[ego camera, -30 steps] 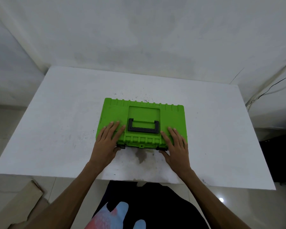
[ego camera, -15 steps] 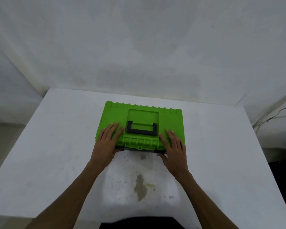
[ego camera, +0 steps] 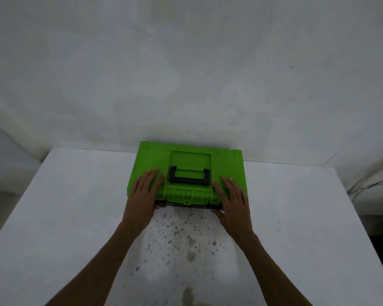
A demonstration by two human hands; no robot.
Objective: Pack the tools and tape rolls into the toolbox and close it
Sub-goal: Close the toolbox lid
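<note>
A bright green toolbox lies shut on the white table, close to the table's far edge and the wall. Its black handle lies flat in a recess on the lid. My left hand rests flat on the lid's front left corner, its thumb down at the dark front latch. My right hand does the same on the front right corner, thumb against the front edge. No tools or tape rolls are in sight.
Brown stains and specks mark the table between my forearms. A white wall rises right behind the toolbox. A thin dark cable runs along the floor edge at the right.
The toolbox has slid away from me, from the table's middle to near its far edge, with both hands staying on its lid. The view has tilted up.
</note>
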